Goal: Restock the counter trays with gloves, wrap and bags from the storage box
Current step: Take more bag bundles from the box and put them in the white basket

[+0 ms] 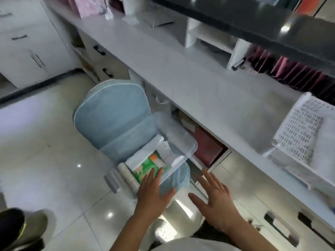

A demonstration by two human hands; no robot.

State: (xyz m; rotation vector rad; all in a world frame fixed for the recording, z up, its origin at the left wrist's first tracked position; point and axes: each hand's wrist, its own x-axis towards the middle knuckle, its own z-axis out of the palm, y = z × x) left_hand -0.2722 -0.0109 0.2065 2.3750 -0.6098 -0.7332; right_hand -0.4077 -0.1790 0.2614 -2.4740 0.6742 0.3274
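We are gripping nothing: our left hand (154, 192) is lying flat, fingers spread, on the clear box (178, 151). Our right hand (215, 200) is hovering open just beside the box.

Clear storage box (183, 142): near end hidden under left hand (154, 192). Print on green packet (146, 167) too blurred to read. White perforated tray (297, 134) cut off at right edge. Dark shoe (20, 230) cropped at the lower left corner.

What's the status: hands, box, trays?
Both hands open, empty: left hand at the box rim, right hand beside it. Box on chair, still stocked. Trays on counter. Nothing blocking.
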